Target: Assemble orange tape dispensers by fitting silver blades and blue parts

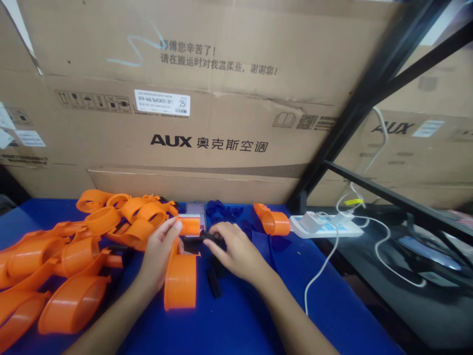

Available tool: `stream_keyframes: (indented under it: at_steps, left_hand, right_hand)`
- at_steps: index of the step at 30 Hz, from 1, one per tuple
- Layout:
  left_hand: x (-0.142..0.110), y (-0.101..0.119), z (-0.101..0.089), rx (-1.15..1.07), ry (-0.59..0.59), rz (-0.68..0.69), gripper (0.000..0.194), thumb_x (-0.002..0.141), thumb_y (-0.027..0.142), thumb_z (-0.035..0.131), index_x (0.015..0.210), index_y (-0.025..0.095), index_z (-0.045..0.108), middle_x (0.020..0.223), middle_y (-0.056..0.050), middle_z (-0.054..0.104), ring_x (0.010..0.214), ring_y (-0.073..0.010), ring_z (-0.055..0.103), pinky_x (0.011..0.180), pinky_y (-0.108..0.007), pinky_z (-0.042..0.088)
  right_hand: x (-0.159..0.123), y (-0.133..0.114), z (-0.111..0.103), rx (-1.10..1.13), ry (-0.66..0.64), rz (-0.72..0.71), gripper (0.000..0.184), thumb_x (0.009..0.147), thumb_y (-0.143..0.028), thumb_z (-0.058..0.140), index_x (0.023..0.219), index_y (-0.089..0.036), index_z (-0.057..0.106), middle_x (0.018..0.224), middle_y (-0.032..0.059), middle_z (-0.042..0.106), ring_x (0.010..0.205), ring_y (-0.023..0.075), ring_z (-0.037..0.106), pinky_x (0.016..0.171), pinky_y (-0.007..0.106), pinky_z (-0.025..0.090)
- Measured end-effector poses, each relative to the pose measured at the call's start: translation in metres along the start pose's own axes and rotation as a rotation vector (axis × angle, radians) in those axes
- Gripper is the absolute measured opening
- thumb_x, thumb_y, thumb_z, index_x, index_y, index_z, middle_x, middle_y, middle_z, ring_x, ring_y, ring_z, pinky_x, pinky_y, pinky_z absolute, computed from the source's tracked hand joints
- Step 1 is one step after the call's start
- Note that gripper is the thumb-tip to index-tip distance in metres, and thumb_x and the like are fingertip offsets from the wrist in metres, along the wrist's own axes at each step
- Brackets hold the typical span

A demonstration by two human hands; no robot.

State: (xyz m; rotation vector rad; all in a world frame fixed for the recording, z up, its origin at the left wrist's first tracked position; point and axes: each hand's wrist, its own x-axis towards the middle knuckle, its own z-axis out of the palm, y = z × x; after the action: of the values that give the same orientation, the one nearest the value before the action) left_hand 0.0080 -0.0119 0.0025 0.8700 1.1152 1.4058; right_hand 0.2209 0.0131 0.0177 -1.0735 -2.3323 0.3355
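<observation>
My left hand is closed on an orange plastic part with a wide ring at its lower end and a smaller tube at the top. Pinched in my right hand is a small black piece, right beside the open right end of that tube. Whether the two touch, I cannot tell. Below my right hand, another black piece lies on the blue table surface. A phone lies flat behind my hands, partly covered by the orange part.
Many orange ring parts are heaped on the left; some have black ends. Dark blue pieces lie at the back. Further right are another orange part, a white power strip with cables, and a black metal frame. A large cardboard box stands behind.
</observation>
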Motion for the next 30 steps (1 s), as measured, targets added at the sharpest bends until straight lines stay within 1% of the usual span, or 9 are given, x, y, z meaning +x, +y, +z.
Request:
stream_keyframes:
  at_steps: [2, 4, 6, 8, 12, 16, 21, 25, 30]
  left_hand:
    - [-0.001, -0.002, 0.0, 0.034, -0.019, 0.01, 0.055, 0.084, 0.059, 0.073, 0.122, 0.02, 0.064, 0.052, 0.004, 0.057, 0.047, -0.0144, 0.053, 0.051, -0.023, 0.045]
    - [-0.002, -0.006, 0.001, 0.103, -0.049, 0.039, 0.058, 0.086, 0.056, 0.072, 0.131, 0.019, 0.063, 0.054, 0.004, 0.059, 0.049, -0.0138, 0.054, 0.052, -0.022, 0.044]
    - [-0.003, -0.01, 0.001, 0.174, -0.094, 0.074, 0.059, 0.087, 0.053, 0.072, 0.134, 0.018, 0.063, 0.057, 0.002, 0.061, 0.052, -0.0134, 0.054, 0.052, -0.021, 0.041]
    - [-0.004, -0.013, 0.002, 0.204, -0.141, 0.089, 0.058, 0.088, 0.052, 0.072, 0.133, 0.018, 0.064, 0.059, 0.001, 0.063, 0.054, -0.0138, 0.056, 0.051, -0.021, 0.04]
    - [-0.006, -0.013, 0.003, 0.203, -0.149, 0.08, 0.059, 0.086, 0.053, 0.073, 0.133, 0.018, 0.065, 0.059, 0.001, 0.063, 0.054, -0.015, 0.057, 0.05, -0.022, 0.04]
    - [-0.008, -0.011, 0.005, 0.201, -0.137, 0.052, 0.06, 0.084, 0.055, 0.073, 0.131, 0.018, 0.065, 0.058, 0.0, 0.064, 0.055, -0.0166, 0.058, 0.05, -0.023, 0.041]
    - [-0.007, -0.012, 0.005, 0.182, -0.148, 0.068, 0.057, 0.083, 0.054, 0.075, 0.128, 0.019, 0.067, 0.06, 0.001, 0.065, 0.053, -0.0147, 0.057, 0.052, -0.022, 0.042]
    - [-0.006, -0.013, 0.005, 0.176, -0.138, 0.042, 0.056, 0.082, 0.054, 0.076, 0.126, 0.019, 0.069, 0.058, 0.0, 0.064, 0.052, -0.0151, 0.058, 0.051, -0.022, 0.042]
    - [-0.005, -0.013, 0.004, 0.094, -0.126, -0.006, 0.047, 0.081, 0.05, 0.078, 0.115, 0.019, 0.071, 0.052, 0.004, 0.057, 0.045, -0.0123, 0.052, 0.049, -0.021, 0.044]
  right_hand:
    - [-0.001, 0.001, 0.0, 0.064, 0.121, 0.064, 0.021, 0.104, -0.041, 0.055, 0.111, -0.023, 0.062, 0.088, 0.0031, 0.069, 0.076, 0.019, 0.063, 0.072, 0.031, 0.048]
    - [-0.002, 0.0, 0.002, 0.087, 0.226, 0.071, 0.024, 0.103, -0.042, 0.057, 0.115, -0.023, 0.063, 0.081, 0.0017, 0.068, 0.069, 0.0182, 0.062, 0.067, 0.03, 0.049]
    - [-0.003, -0.002, 0.005, 0.078, 0.3, 0.015, 0.024, 0.102, -0.039, 0.058, 0.119, -0.023, 0.065, 0.085, 0.0037, 0.069, 0.073, 0.019, 0.064, 0.069, 0.031, 0.051]
    - [-0.004, -0.004, 0.007, 0.076, 0.326, -0.059, 0.025, 0.102, -0.034, 0.058, 0.123, -0.023, 0.066, 0.095, 0.0066, 0.071, 0.082, 0.0203, 0.067, 0.074, 0.032, 0.054]
    - [-0.005, -0.008, 0.006, 0.107, 0.337, -0.115, 0.026, 0.101, -0.027, 0.058, 0.126, -0.024, 0.066, 0.106, 0.0089, 0.072, 0.095, 0.0223, 0.069, 0.082, 0.036, 0.058]
    - [-0.004, -0.008, 0.005, 0.136, 0.307, -0.131, 0.028, 0.101, -0.026, 0.057, 0.127, -0.026, 0.066, 0.113, 0.009, 0.072, 0.101, 0.023, 0.069, 0.088, 0.038, 0.059]
    - [-0.003, -0.006, 0.008, 0.126, 0.282, -0.138, 0.029, 0.102, -0.026, 0.056, 0.128, -0.025, 0.068, 0.112, 0.0097, 0.072, 0.101, 0.0232, 0.069, 0.087, 0.039, 0.059]
    - [-0.004, -0.008, 0.012, 0.149, 0.266, -0.129, 0.031, 0.103, -0.027, 0.054, 0.13, -0.026, 0.068, 0.109, 0.0092, 0.071, 0.098, 0.0225, 0.069, 0.086, 0.037, 0.059]
    - [-0.003, -0.009, 0.011, 0.201, 0.245, -0.131, 0.034, 0.102, -0.03, 0.056, 0.135, -0.026, 0.064, 0.115, 0.0086, 0.072, 0.1, 0.0219, 0.069, 0.089, 0.037, 0.057]
